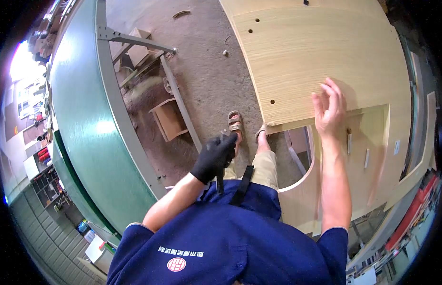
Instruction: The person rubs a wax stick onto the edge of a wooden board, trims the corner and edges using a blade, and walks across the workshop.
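My left hand (214,156), in a black glove, is closed in front of my waist around a dark slim tool (220,183). A greyish tip shows above the fist and a dark shaft below; the tool's kind is not clear. My bare right hand (331,110) is open, fingers apart and slightly bent, holding nothing. It is over the pale wooden panel (301,57), near the edge of a recessed section; whether it touches the wood I cannot tell. The panel has several dark round holes. Two short pale pieces (349,140) lie or stick out in the recess.
A curved cutout (297,178) opens in the panel near my legs. On my left stands a green-topped table (85,104) with a grey metal frame (128,128). A wooden box (169,119) sits on the dusty floor (206,71). Red material (413,209) lies at far right.
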`<state>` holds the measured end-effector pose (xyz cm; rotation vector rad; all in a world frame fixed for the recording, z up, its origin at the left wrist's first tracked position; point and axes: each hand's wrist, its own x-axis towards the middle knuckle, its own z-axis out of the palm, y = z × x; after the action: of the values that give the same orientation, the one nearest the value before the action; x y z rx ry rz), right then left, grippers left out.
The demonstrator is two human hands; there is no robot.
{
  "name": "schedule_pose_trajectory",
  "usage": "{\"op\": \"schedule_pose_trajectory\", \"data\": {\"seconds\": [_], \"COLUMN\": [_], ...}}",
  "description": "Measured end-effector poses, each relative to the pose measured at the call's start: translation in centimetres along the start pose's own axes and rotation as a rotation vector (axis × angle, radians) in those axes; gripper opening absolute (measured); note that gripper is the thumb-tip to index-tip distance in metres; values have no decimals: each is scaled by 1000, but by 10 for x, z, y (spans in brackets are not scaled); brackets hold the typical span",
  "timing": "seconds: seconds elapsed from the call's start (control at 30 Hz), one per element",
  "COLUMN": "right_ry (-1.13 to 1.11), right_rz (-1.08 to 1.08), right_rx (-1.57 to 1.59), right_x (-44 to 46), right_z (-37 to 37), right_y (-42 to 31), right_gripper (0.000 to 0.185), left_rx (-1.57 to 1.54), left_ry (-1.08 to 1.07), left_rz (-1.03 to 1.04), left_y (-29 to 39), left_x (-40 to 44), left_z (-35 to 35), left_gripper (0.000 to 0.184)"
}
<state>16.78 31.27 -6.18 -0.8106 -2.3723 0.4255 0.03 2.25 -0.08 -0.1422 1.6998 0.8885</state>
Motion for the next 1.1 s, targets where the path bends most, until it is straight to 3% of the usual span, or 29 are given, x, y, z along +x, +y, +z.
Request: {"op": "schedule_pose_trajectory", "data": {"seconds": [0.03,0.07,0.13,0.2,0.23,0.3,0.37,0.47,0.5,0.57,0.6,0.63,0.67,0.73,0.77,0.8,0.87,0.93,0.97,1.03,1.1], "right_ry": [19,35,1,-135,-278,-560,-713,-960,-925,-855,-838,-821,-805,-673,-641,-598,-611,-724,-730,-616,-427], "right_rz": [37,70,106,192,327,334,341,714,695,649,730,806,878,701,645,572,503,507,459,301,396], "right_rx": [32,67,126,443,627,827,807,1001,1016,1050,908,764,619,600,606,625,605,533,647,548,454], "right_x": [-3,-8,-28,-54,-69,-103,-123,-155,-161,-162,-159,-146,-139,-151,-154,-161,-157,-144,-137,-99,-66], "right_z": [-3,-8,-25,-34,-36,-31,-27,-9,-6,-2,-6,-17,-23,-25,-25,-25,-32,-51,-59,-73,-71], "right_y": [-10,-24,-59,-101,-124,-153,-182,-202,-204,-207,-206,-209,-209,-197,-192,-188,-183,-179,-167,-135,-101], "right_gripper": [37,38,39,43,44,42,45,39,38,36,37,37,38,44,45,51,63,72,75,61,52], "left_rx": [123,330,410,395,386,333,267,327,266,154,98,167,253,425,413,337,293,284,281,276,457], "left_ry": [116,202,316,316,309,249,183,146,61,64,66,158,86,-54,-44,-66,-38,8,31,25,32], "left_rz": [82,386,585,646,677,639,663,695,558,572,579,720,694,638,733,582,505,539,557,541,645], "left_y": [-4,-12,-11,-3,1,9,7,5,8,1,-7,-23,-26,-31,-26,-19,-21,-5,4,3,-5], "left_x": [-7,-10,-28,-39,-43,-50,-47,-43,-43,-37,-32,-20,-21,-22,-24,-33,-24,-27,-27,-21,-11], "left_z": [7,9,17,19,20,22,21,26,25,24,24,26,27,27,35,48,63,66,67,72,80], "left_gripper": [34,32,34,41,45,52,60,61,58,55,54,64,64,64,63,48,31,23,21,16,14]}}
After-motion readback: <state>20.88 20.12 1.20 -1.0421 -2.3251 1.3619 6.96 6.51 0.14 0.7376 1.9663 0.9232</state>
